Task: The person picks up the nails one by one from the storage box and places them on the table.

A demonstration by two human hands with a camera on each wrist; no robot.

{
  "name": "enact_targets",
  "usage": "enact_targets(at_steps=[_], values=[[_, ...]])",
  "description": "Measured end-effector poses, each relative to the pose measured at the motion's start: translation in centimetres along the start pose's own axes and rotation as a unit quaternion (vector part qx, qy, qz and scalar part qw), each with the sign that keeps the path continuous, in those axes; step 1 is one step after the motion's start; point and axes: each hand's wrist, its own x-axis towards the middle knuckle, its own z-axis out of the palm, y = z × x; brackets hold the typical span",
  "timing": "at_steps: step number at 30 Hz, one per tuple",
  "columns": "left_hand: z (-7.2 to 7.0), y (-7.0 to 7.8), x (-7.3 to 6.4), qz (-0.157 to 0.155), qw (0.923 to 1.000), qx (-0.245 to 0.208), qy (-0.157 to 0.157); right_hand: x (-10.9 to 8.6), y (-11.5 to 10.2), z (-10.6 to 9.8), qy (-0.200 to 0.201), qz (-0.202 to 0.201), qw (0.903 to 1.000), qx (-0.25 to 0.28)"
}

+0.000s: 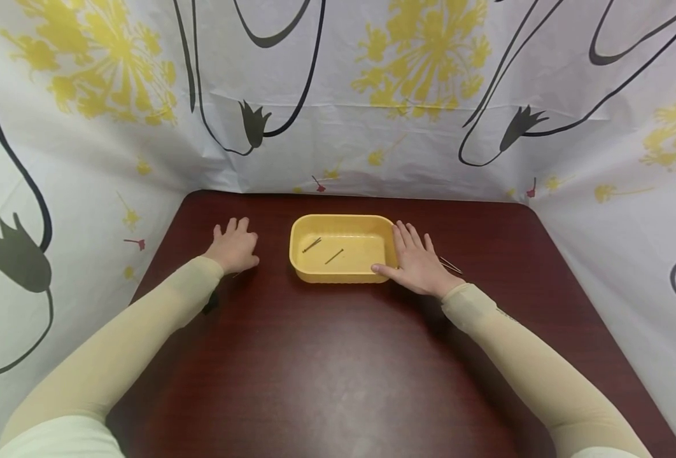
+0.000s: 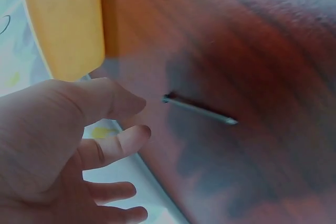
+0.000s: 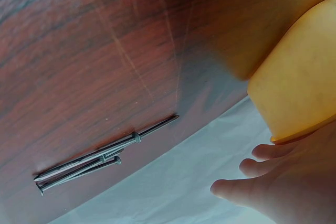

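A yellow plastic tray (image 1: 366,245) stands near the far side of the table, with several nails (image 1: 334,256) lying on its floor. My right hand (image 1: 421,266) rests on the tray's right end, fingers spread along the rim and thumb over the near corner. To the left of the tray, my left hand (image 1: 235,247) hovers close over the table with fingers loosely bent. A single nail (image 2: 199,109) lies on the wood just beyond its thumb and index fingertips, with nothing between them.
Several more nails (image 3: 84,161) lie in a small pile on the table to the right of my right hand. The dark red-brown table (image 1: 338,356) is bordered at the back and sides by a white curtain (image 1: 326,146) with yellow and grey flowers.
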Motion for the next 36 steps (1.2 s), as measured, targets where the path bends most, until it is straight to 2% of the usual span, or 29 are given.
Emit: enact_targets(at_steps=[8,14,19,23,29,36], values=[[-2.1,0.8,-0.2,0.009,0.9996,0.016,0.022,0.0,0.0,0.0,-0.003,0.000,1.0000,-0.002],[-3.7,1.6,0.1,0.014,0.9971,0.037,0.065,0.0,0.0,0.0,-0.001,-0.002,1.0000,0.003],[-5.3,3.0,0.1,0.042,0.9927,0.034,0.108,-0.1,-0.1,-0.3,-0.001,-0.002,1.0000,0.001],[-6.2,4.5,0.2,0.069,0.9888,0.041,0.126,-0.1,-0.1,-0.3,0.001,-0.003,1.0000,-0.004],[-6.6,6.8,1.3,0.102,0.9855,0.053,0.125,-0.1,0.0,-0.2,0.002,-0.003,1.0000,-0.001],[-7.1,9.5,2.6,0.139,0.9837,0.059,0.097,-0.1,-0.1,-0.3,-0.001,-0.003,1.0000,-0.004]])
